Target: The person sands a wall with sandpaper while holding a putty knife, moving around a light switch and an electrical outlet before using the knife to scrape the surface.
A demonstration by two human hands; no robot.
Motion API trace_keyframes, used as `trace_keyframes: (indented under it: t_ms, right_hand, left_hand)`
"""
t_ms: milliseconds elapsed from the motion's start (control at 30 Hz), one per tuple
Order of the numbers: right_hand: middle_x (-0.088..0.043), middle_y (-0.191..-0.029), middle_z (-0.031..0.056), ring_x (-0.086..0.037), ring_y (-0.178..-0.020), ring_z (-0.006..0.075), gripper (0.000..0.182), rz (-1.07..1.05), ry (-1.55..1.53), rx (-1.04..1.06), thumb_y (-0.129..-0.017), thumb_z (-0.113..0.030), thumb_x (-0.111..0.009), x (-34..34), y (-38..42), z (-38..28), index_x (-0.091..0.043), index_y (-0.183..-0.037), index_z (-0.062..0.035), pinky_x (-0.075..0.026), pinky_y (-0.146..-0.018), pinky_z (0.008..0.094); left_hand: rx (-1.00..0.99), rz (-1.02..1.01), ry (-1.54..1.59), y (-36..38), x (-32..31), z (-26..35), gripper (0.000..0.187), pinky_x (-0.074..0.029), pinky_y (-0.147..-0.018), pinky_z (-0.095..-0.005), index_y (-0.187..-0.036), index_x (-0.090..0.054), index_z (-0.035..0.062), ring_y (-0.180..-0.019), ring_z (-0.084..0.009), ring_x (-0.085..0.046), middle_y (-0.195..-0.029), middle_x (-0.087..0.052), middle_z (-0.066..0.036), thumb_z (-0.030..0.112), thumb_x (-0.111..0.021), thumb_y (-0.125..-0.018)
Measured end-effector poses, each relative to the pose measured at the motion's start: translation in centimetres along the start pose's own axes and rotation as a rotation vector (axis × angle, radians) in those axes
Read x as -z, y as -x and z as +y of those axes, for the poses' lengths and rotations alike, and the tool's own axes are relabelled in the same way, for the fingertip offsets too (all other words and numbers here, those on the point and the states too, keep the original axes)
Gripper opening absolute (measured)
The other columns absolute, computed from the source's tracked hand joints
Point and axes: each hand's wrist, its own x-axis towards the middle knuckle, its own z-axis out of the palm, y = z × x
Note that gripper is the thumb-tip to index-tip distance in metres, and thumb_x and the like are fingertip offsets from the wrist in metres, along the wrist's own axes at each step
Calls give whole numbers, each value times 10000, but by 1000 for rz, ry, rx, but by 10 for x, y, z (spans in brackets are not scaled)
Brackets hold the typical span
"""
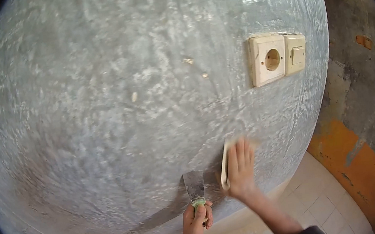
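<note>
Seemingly mid-rub, the right hand (240, 169) holds a pad (225, 169) against the wall (101, 104); another stroke needs even pressure. The left hand's (193, 226) grip holds a scraper (195, 184).

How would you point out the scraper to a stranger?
Find the grey wall and look low on it. The left hand holds the scraper by its green handle, blade up. Its dark blade sets it apart from the pale pad under the right hand.

Grey mottled wall (101, 104), 1 socket (268, 60), 1 switch (296, 54), tiled floor (318, 206)
</note>
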Motion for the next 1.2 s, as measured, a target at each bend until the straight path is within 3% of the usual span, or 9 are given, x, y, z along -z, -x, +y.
trace_keyframes:
  t_ms: [133,233,333,433,533,667,800,1000,1200]
  right_hand:
    - [-215,-1446,357,-182,-1331,562,707,-101,5,27,-859,-253,-546,6,33,30,-261,-1368,146,-131,-1066,646]
    - [-305,-1426,304,-277,-1321,478,672,18,57,38,-849,-321,-503,57,-71,52,-349,-1358,90,-183,-1068,584]
    - [-386,-1411,234,-362,-1301,392,643,-12,53,65,-830,-362,-469,62,-64,63,-439,-1339,29,-233,-1062,529]
    - [-408,-1381,261,-399,-1263,413,618,-25,92,59,-832,-364,-462,16,47,94,-467,-1319,17,-261,-1045,537]
    - [-402,-1378,276,-404,-1261,423,605,-12,69,37,-835,-344,-473,33,42,118,-464,-1316,23,-269,-1042,538]
    - [-195,-1452,358,-178,-1346,538,725,38,47,-72,-809,-187,-583,91,-51,151,-271,-1382,127,-156,-1068,625]
    - [-173,-1475,330,-135,-1368,515,720,6,0,-96,-838,-174,-546,46,67,159,-217,-1400,132,-124,-1094,595]
    - [-162,-1478,329,-131,-1365,523,724,35,21,-113,-855,-200,-554,114,-47,205,-213,-1406,123,-115,-1084,621]
    - [-314,-1407,341,-290,-1309,521,641,-18,19,-140,-875,-278,-418,53,97,201,-312,-1378,103,-200,-1064,603]
  left_hand:
    - [-5,9,6,-7,-23,-20,361,-367,-437,-229,-1052,-475,-45,-512,-90,-458,-699,-509,-40,309,-454,-990]
    - [32,22,-4,-15,-45,-31,380,-369,-437,-233,-1052,-469,-46,-509,-90,-455,-697,-507,-42,328,-468,-982]
    - [-23,35,44,-23,-65,-45,391,-370,-434,-236,-1046,-466,-47,-505,-93,-454,-692,-503,-44,338,-476,-976]
    - [-19,102,-1,-28,-80,-57,381,-348,-402,-258,-1017,-479,-7,-460,-117,-449,-650,-489,-41,369,-493,-960]
    - [-23,109,18,-34,-93,-70,385,-374,-430,-237,-1041,-463,-49,-501,-101,-465,-675,-504,-50,331,-470,-980]
    - [-32,109,-20,-43,-116,-78,374,-366,-415,-247,-1031,-474,-24,-486,-110,-464,-661,-502,-46,345,-487,-969]
    - [-41,144,-39,-50,-136,-87,354,-361,-401,-255,-1017,-487,3,-472,-115,-460,-658,-499,-38,351,-506,-959]
    - [-17,107,-50,-59,-156,-102,344,-362,-400,-256,-1018,-489,5,-474,-113,-461,-660,-498,-37,345,-492,-967]
    - [3,112,-56,-68,-174,-115,346,-362,-406,-256,-1024,-486,5,-475,-116,-463,-660,-496,-38,347,-487,-969]
